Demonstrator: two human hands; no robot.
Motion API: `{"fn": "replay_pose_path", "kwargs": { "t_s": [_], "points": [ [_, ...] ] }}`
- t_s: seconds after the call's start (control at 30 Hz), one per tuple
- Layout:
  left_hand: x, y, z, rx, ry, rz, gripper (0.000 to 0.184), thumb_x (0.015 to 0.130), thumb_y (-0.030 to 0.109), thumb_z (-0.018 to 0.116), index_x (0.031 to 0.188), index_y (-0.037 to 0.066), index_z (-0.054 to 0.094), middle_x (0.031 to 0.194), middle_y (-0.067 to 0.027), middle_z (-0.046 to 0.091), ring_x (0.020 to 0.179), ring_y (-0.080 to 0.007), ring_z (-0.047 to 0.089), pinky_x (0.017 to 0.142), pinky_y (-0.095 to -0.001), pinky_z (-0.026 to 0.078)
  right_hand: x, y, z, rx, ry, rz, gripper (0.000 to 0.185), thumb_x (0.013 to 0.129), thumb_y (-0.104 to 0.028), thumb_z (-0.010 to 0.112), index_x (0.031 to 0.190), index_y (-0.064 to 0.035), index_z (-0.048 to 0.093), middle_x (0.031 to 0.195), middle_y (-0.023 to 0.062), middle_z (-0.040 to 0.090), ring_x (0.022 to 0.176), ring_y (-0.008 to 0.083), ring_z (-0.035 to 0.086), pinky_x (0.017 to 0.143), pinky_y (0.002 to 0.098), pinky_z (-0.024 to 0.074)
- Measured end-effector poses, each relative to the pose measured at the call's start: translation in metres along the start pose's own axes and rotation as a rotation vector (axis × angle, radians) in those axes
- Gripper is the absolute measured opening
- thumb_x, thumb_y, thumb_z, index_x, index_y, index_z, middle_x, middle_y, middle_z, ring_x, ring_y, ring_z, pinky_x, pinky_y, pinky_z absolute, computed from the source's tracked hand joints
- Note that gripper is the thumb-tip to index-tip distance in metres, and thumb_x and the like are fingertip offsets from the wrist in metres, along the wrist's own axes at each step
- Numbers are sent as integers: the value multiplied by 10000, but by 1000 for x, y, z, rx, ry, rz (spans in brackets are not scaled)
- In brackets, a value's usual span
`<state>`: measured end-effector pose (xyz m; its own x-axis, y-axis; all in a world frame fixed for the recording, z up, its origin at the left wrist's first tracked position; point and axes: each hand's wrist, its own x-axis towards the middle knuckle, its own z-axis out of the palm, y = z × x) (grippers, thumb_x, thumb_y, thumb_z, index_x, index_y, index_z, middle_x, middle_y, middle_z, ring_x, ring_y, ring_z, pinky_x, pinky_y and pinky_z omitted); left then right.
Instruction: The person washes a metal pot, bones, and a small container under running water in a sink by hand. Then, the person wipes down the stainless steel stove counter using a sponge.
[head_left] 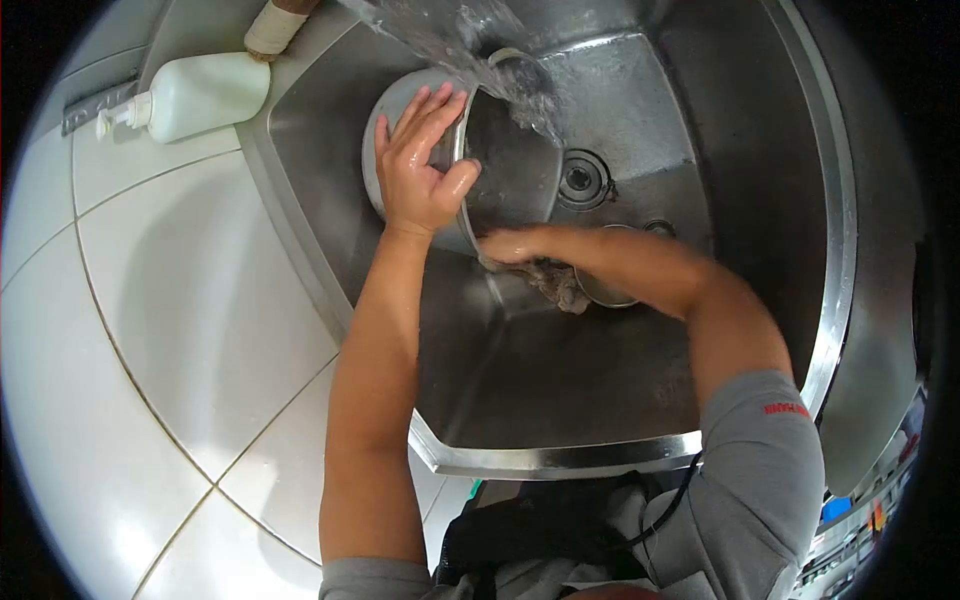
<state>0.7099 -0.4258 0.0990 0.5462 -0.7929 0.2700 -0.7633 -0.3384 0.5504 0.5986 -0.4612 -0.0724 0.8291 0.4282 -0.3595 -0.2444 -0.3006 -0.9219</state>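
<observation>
Well, from my remote seat I am looking down past a grey fabric sleeve [755,450] with red lettering, and beyond it a wide stainless-steel sink [600,385] is spreading out. Inside, a small round metal bowl [606,292] is sitting partly under the forearm, and a crumpled greyish-brown cloth [560,285] is lying just beside it. The right hand [512,245] is bearing on the cloth at the near edge of a large round silver metal pot [512,155]; its fingers are blurring, so I cannot tell whether they are pinching. The pot is resting tilted on its side in the sink, its mouth facing the round dark drain [583,178]. The left hand [420,165] is spreading its fingers over the pot's outer wall, thumb reaching the rim. Farther off, clear water [455,35] is streaming down, and a white plastic pump bottle [210,95] is lying on white tiles [190,320].
</observation>
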Motion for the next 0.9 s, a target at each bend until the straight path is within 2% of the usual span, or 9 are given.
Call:
{"fn": "replay_pose_path", "kwargs": {
  "t_s": [0.1,0.13,0.27,0.33,0.43,0.5,0.57,0.7,0.9],
  "points": [
    [4,1,0,0,-24,-11,569,594,236,642,1156,148,669,1263,-68,620,1253,-312,504,1081,-595,194,-22,11,-51,-364,-176,29,514,963,-388,408,1419,-152,419,1458,165,395,1362,331,339,1130,454,248],
    [6,3,2,-8,-43,-16,554,598,232,641,1145,152,674,1258,-66,622,1244,-313,511,1077,-595,203,-33,40,-80,-923,130,-241,468,925,-369,492,1332,-138,507,1251,147,584,1184,287,540,1026,385,384],
    [25,16,22,59,-115,73,502,625,250,645,1119,173,685,1246,-37,631,1210,-271,538,1054,-594,243,25,103,-86,-432,593,-226,502,879,-364,560,1298,-88,529,1294,123,558,1210,267,507,1037,379,372],
    [32,25,40,105,-190,78,508,647,253,648,1150,186,671,1269,-30,616,1241,-251,515,1077,-567,226,25,71,-27,-520,288,7,532,936,-394,447,1389,-116,443,1497,158,315,1347,342,339,1120,501,238],
    [65,25,54,231,-290,75,471,706,304,643,1169,218,665,1220,-41,642,1210,-247,545,1075,-480,312,-33,1,-9,-67,103,-31,451,959,-340,426,1322,-84,505,1376,182,460,1268,351,430,1074,492,306],
    [99,21,56,201,-590,-484,409,754,336,626,1131,187,683,1093,-80,690,1081,-279,623,961,-396,447,-25,29,-12,-44,-8,-98,421,956,-285,437,1330,-104,501,1363,152,486,1258,326,445,1045,451,354],
    [103,-20,63,410,-277,-302,376,809,358,606,1087,118,691,989,-124,707,943,-299,665,837,-358,506,0,88,-29,-29,173,38,493,913,-236,521,1387,-127,441,1392,98,466,1244,275,473,981,355,444],
    [32,4,23,268,301,-220,289,877,276,619,979,11,671,949,-143,683,881,-293,634,821,-389,476,-9,84,-67,-801,355,-3,659,860,-298,605,1456,-173,352,1519,68,320,1391,238,286,1088,427,328],
    [-95,64,33,359,-6,-15,708,755,353,704,1354,70,456,1413,-236,392,1299,-386,365,1077,-526,211,-22,55,-16,-805,375,-23,745,863,-490,546,1461,-100,335,1553,134,226,1446,281,156,1157,459,205]
  ]
}}
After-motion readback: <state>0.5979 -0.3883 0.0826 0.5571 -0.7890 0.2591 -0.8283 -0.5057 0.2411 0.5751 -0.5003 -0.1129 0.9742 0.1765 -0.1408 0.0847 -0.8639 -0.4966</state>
